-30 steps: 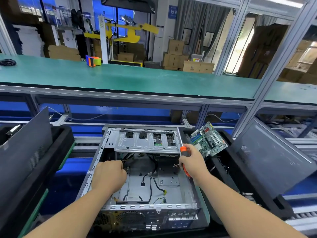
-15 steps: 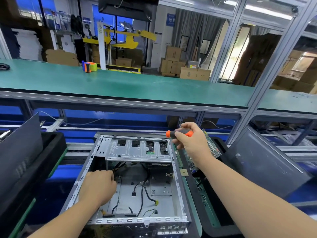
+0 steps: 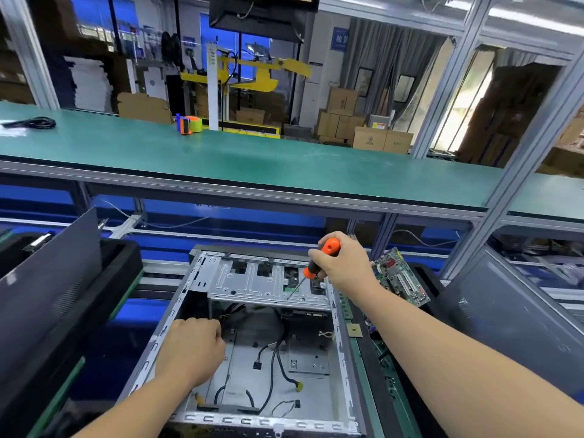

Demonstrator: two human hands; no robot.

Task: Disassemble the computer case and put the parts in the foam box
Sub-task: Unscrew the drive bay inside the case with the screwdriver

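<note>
The open metal computer case (image 3: 343, 368) lies flat in front of me, with loose cables (image 3: 278, 358) on its floor. My right hand (image 3: 344, 263) grips an orange and black screwdriver (image 3: 319, 257), its tip pointing down at the drive cage (image 3: 252, 282) at the case's far end. My left hand (image 3: 192, 352) is curled inside the case's left side, by a bundle of cables; what its fingers hold is hidden. A green motherboard (image 3: 401, 276) leans in the black foam box (image 3: 423, 314) at the right.
A dark side panel (image 3: 512, 314) leans at the right. Another dark panel (image 3: 47, 279) stands in a black foam box (image 3: 126, 263) at the left. A green shelf (image 3: 252, 162) with a tape dispenser (image 3: 189, 124) runs above. Blue conveyor surface lies under the case.
My right hand lifted the screwdriver from the case's right wall, swung it over the drive cage and turned its tip down. My left hand stayed inside the case.
</note>
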